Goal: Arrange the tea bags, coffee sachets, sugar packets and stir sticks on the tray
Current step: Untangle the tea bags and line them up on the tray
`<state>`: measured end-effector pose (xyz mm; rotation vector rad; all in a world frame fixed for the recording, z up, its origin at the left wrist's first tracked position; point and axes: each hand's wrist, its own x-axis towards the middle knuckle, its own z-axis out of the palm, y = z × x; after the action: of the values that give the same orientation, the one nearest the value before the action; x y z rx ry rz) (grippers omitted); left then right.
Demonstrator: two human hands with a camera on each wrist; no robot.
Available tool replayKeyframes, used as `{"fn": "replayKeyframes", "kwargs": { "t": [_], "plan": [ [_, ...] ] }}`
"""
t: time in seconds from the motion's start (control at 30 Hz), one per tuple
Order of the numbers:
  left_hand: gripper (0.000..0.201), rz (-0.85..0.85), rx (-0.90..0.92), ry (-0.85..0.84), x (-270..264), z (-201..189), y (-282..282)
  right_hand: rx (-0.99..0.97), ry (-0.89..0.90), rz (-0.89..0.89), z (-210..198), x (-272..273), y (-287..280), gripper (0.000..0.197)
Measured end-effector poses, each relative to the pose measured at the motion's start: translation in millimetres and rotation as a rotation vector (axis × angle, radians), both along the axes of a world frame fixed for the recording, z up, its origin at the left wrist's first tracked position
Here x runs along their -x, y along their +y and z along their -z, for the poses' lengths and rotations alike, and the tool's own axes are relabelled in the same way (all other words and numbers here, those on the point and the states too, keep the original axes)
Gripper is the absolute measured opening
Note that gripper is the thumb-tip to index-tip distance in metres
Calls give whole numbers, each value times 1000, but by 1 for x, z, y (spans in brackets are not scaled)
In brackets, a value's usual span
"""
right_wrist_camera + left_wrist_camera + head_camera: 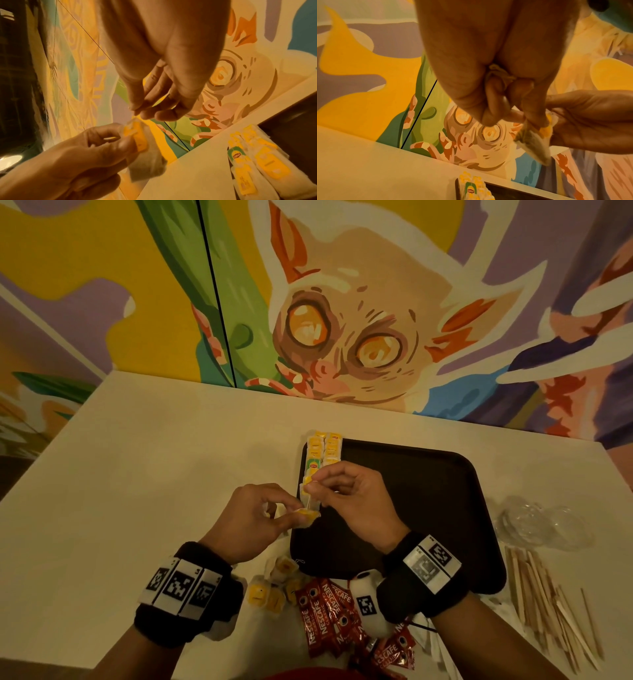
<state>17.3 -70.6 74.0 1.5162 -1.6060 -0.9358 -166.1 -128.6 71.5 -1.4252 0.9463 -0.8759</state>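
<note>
**A:** why's the tea bag [306, 513] in the air and not on the tray [411, 508] already?

**B:** my read: it's getting tidied before it goes down. The left hand [255, 517] pinches the bag's body just off the tray's left edge, and the right hand [349, 496] pinches something small at its top, above that same edge. I'd guess the string or tag, too fine to tell. Both hands are closed on that one bag.

**A:** and the row [322, 455] on the tray?

**B:** two neat columns of bags along the tray's left rim, labels up. So the held one probably continues that line, which would explain hovering right there.

**A:** everything else?

**B:** off the tray. Loose tea bags [272, 589] and coffee sachets [329, 616] sit by its near edge, stir sticks [548, 601] to its right. Can't pick out sugar packets anywhere.
</note>
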Motion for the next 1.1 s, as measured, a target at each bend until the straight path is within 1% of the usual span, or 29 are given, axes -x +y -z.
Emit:
{"fn": "replayKeyframes", "kwargs": {
  "t": [0.07,0.2,0.3,0.43,0.53,0.63,0.7,0.8,0.9,0.97,1.03,1.1],
  "plan": [
    [6,32,19,19,0,-1,0,-13,-1,-1,0,2,-3,15],
    [9,18,84,147,3,-5,-1,-81,3,0,5,4,-4,16],
    [9,-29,137,156,3,-5,-3,-93,0,-29,11,5,0,18],
    [8,-108,165,153,2,-1,-5,-72,-8,-66,17,3,7,29],
    [6,-167,162,184,5,1,-6,-55,5,-78,15,2,10,24],
    [7,-212,172,191,6,4,-8,-88,38,-97,14,2,12,20],
    [5,-227,169,158,6,7,-8,-127,24,-107,14,2,14,17],
    [9,-229,157,119,6,13,-7,-66,29,-94,18,1,17,13],
    [4,-235,90,99,7,19,-5,-56,87,-79,24,2,16,6],
    [1,-245,41,90,5,23,-4,-85,127,-54,31,4,13,9],
    [2,-275,2,83,4,26,-3,-141,177,-8,41,8,7,8],
    [4,-299,-23,72,2,27,-1,-191,269,44,54,13,-2,9]
  ]
}}
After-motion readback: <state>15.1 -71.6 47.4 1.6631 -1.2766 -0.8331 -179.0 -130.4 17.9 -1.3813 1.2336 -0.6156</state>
